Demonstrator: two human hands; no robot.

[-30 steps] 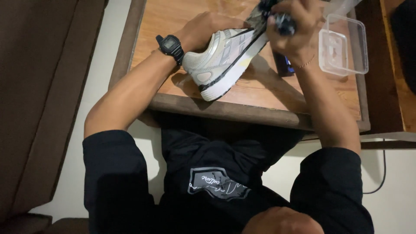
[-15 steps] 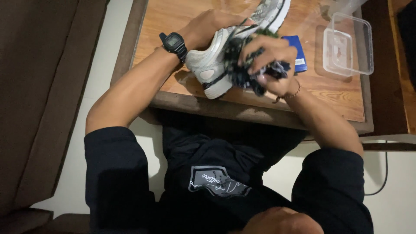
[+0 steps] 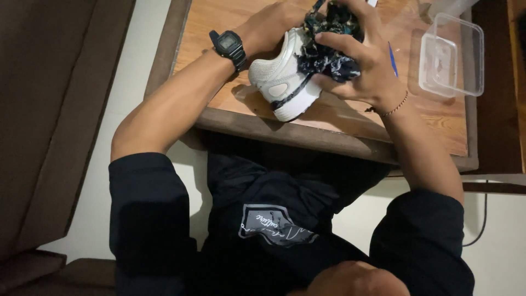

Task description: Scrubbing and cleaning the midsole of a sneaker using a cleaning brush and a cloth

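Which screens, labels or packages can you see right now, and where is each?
Wristwatch: on the left wrist, black square case, small grey digital screen.
Plastic container: table's right end, clear, rectangular, open.
Printed patch: on the black shirt front, grey and angular.
Blue flat item: beside the right hand, mostly hidden.

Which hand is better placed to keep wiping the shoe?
Right. The right hand already presses the dark cloth against the white shoe; the left hand is occupied steadying it.
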